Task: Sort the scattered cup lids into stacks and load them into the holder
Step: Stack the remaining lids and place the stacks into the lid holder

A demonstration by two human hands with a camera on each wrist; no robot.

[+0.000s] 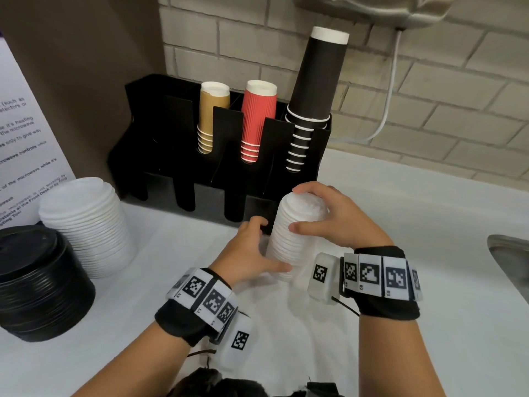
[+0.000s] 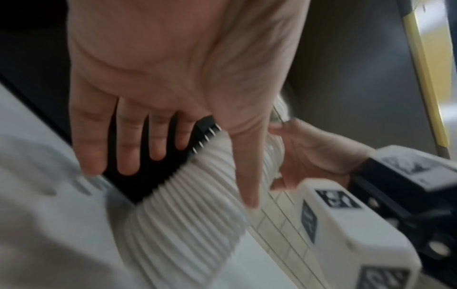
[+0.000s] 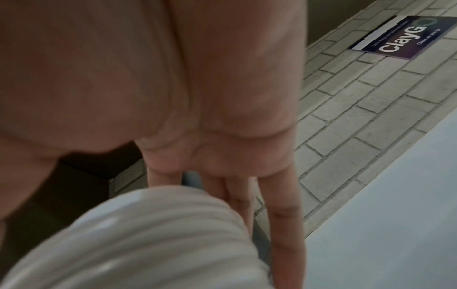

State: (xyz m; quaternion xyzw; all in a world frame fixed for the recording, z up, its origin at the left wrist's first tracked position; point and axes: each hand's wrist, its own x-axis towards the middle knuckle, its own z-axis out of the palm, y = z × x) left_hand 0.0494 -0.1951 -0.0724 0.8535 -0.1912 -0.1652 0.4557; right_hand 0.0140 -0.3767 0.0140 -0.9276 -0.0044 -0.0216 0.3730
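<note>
A small stack of white lids [image 1: 294, 233] stands tilted on the white counter, just in front of the right front slot of the black holder [image 1: 160, 133]. My right hand [image 1: 297, 209] grips its upper part, fingers over the top and thumb on the near side. My left hand [image 1: 269, 247] holds its base, thumb in front and fingers behind. The left wrist view shows the ribbed stack [image 2: 178, 224] under my left thumb, with my right hand [image 2: 304, 156] beyond. In the right wrist view the stack [image 3: 138, 244] is blurred beneath my fingers [image 3: 284, 224].
A larger white lid stack [image 1: 86, 224] and a black lid stack [image 1: 37, 282] stand at the left. The holder's back row has brown cups [image 1: 213, 116], red cups [image 1: 257, 118] and tall black cups [image 1: 315, 96]. A sink edge [image 1: 512, 262] lies at the right.
</note>
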